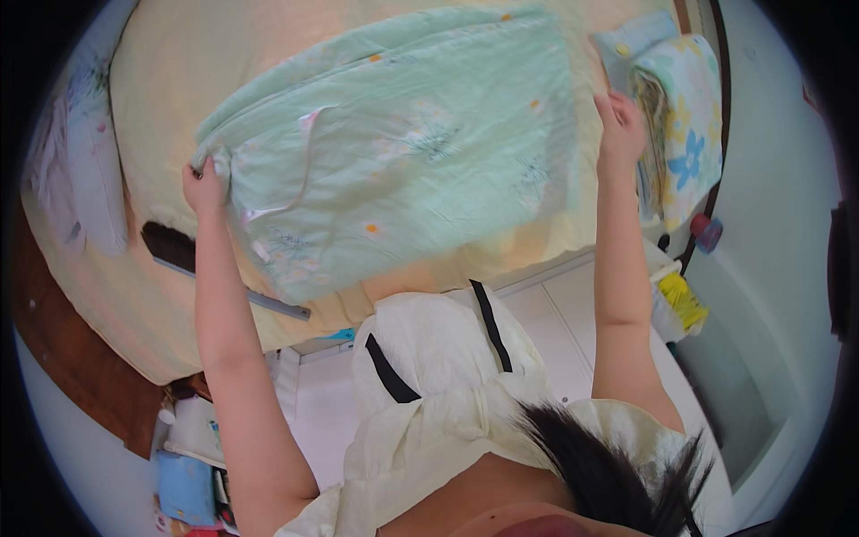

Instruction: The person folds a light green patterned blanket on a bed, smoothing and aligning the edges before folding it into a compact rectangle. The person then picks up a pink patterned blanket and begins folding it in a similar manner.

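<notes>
A mint-green quilt (402,154) with a daisy print lies spread over the bed, its far side folded over in layers. A thin pale strap (305,168) curves across its left part. My left hand (207,186) pinches the quilt's left edge, where the cloth bunches up. Just past the blurred right edge of the quilt, my right hand (621,127) hovers with loosely bent fingers and no cloth visible in it. It is beside a stack of folded bedding (688,134) with a flower print. Partly behind my left forearm lies a bed brush (168,247) with dark bristles and a grey handle.
A pale yellow sheet (168,101) covers the bed. Pillows (94,161) rest at the left near the brown wooden headboard (74,342). White cabinet tops are in front of me, with a bin holding something yellow (683,300) at the right. A blue cushion-like item (186,486) sits lower left.
</notes>
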A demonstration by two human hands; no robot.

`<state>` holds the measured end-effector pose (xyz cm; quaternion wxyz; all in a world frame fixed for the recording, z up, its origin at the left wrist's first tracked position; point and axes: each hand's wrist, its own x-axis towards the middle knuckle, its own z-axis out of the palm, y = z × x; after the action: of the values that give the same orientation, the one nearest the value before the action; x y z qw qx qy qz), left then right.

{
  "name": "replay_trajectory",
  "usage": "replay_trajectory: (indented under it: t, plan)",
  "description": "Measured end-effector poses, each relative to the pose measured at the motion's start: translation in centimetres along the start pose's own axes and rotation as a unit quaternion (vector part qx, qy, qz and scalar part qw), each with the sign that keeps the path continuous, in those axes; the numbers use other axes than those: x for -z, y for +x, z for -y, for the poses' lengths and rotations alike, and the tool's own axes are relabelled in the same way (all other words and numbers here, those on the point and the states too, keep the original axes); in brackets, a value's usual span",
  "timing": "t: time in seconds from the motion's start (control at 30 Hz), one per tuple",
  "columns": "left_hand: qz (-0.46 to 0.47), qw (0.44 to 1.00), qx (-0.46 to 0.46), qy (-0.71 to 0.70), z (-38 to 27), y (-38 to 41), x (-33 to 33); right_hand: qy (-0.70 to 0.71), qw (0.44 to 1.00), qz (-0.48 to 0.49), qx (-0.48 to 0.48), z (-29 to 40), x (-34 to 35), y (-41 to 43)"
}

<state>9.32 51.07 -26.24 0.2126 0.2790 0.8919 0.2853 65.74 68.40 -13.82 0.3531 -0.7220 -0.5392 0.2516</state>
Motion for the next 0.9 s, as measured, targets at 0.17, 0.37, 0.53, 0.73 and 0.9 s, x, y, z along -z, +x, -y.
replay_trajectory:
  t: [0.17, 0.37, 0.53, 0.73, 0.9]
  plan:
    - [0.006, 1.000, 0.020, 0.022, 1.2, -0.3, 1.2, -0.147, 0.980, -0.065, -0.117, -11.2, 14.3, -10.8]
    - [0.034, 0.998, -0.045, 0.000, 0.4, -0.1, 2.6, -0.252, 0.889, -0.115, -0.364, -20.7, 26.1, -24.1]
    - [0.044, 0.998, -0.054, 0.007, -3.2, -2.3, 3.5, -0.399, 0.814, -0.097, -0.411, -27.7, 28.6, -30.0]
    - [0.039, 0.995, -0.078, 0.037, -2.7, -3.3, 4.4, -0.079, 0.881, -0.067, -0.462, -30.3, 25.6, -29.6]
    - [0.026, 0.992, -0.103, 0.073, -2.9, -3.7, 4.7, -0.203, 0.865, -0.099, -0.447, -25.6, 24.2, -27.2]
